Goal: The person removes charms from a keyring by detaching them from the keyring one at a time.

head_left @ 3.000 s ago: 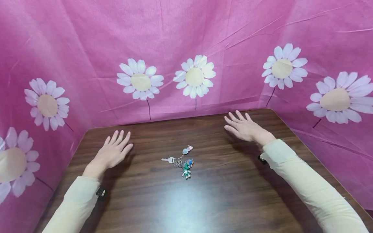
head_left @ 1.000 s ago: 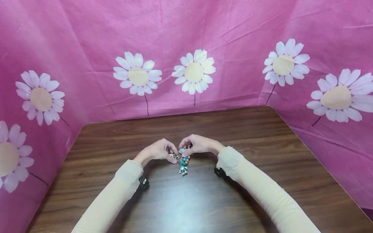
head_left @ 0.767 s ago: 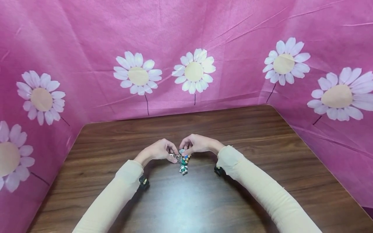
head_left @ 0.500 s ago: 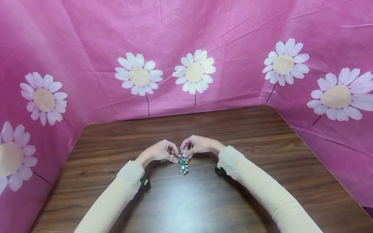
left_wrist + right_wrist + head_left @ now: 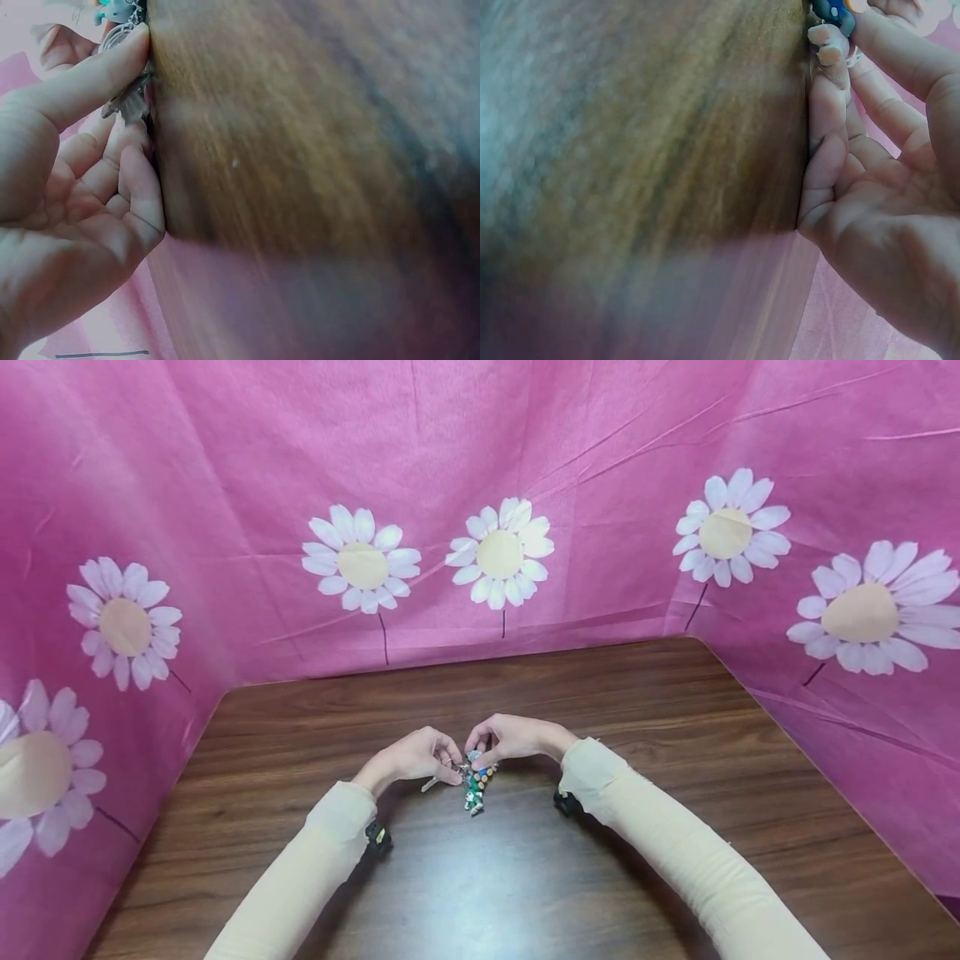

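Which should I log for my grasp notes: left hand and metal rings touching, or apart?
Touching. The left wrist view shows the left hand pinching the metal rings, its thumb lying across them.

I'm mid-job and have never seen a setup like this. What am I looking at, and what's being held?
There's no machine: this is a person's left hand and right hand, both bare, in pale sleeves. The wide picture comes from a camera worn on the head, looking forward and down. The two close-ups come from cameras on the wrists, one showing each hand. The brown table has a pink flowered cloth behind it. At its middle is one bunch: a key, metal rings and small figure charms. The left hand pinches it near the rings and key; the right hand pinches the charm side. Whether the bunch touches the table, I can't tell.
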The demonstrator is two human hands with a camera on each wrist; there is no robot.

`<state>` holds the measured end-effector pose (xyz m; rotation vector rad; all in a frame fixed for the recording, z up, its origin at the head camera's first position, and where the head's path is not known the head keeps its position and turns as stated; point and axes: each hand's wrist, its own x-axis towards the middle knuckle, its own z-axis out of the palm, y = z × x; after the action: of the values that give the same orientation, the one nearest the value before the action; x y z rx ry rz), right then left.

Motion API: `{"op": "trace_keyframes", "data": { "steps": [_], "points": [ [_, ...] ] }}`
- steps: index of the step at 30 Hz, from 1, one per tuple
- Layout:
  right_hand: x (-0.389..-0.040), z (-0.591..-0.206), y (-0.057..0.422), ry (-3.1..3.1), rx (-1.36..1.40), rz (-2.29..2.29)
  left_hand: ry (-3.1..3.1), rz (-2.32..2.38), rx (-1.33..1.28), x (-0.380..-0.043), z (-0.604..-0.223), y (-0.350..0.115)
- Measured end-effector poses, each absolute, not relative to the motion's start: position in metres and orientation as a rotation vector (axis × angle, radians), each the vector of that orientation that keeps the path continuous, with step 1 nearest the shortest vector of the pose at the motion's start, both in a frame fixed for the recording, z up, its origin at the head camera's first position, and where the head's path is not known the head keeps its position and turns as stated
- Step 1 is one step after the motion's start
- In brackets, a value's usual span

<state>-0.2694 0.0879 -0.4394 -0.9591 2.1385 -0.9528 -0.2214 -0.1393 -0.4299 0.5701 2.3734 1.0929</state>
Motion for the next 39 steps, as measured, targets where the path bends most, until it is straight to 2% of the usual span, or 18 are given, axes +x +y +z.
{"op": "trace_keyframes", "data": {
  "steps": [12,22,30,39],
  "points": [
    [-0.261,-0.442,0.087,2.146,-0.955,-1.002,2.245,1.139,0.647,-0.222,-0.431,-0.151],
    [-0.261,-0.440,0.087,2.173,-0.955,-0.965,2.094,1.084,0.658,-0.221,-0.416,-0.158],
    [-0.265,-0.440,0.091,2.204,-0.980,-0.923,2.242,0.931,0.408,-0.213,-0.395,-0.152],
    [-0.258,-0.436,0.091,2.183,-1.087,-0.872,2.125,0.835,0.403,-0.206,-0.382,-0.149]
  ]
}}
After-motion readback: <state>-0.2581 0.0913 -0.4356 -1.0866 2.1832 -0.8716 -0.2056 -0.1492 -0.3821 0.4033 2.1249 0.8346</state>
